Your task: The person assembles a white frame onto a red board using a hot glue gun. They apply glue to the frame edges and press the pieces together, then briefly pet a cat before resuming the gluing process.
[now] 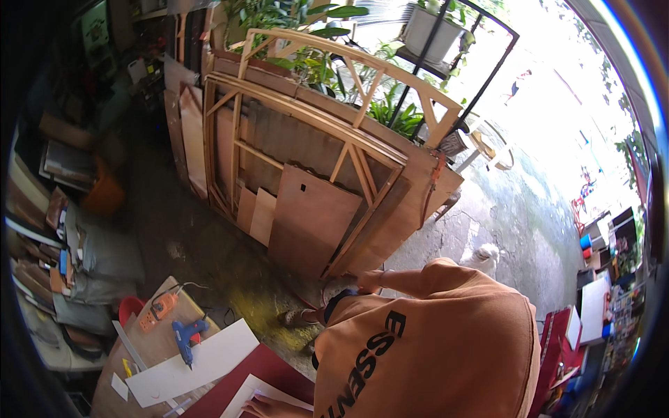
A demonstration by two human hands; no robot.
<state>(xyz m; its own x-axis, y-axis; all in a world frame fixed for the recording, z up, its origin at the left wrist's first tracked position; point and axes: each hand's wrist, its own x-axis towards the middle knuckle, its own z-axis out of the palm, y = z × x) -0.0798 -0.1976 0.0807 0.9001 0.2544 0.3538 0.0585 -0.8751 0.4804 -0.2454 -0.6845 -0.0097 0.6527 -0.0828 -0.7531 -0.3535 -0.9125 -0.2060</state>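
My left hand (268, 408) rests at the lower edge on a white board piece (244, 398), its fingers stretched out over it. That piece lies on a dark red board (268, 362). Beside it on the table (111, 404) is a long white strip (195, 366). A blue glue gun (187, 340) lies at the strip's far edge, near an orange corded tool (160, 310). My right hand (369, 280) is farther off, beyond my orange shirt and close to my leg; its fingers are too small and blurred to read.
A metal ruler (129, 345), a yellow cutter (127, 367) and a red bowl (130, 306) sit at the table's left. Wooden frames with plywood panels (313, 216) lean ahead. A white dog (484, 256) is on the concrete floor. Piled boards (42, 279) line the left.
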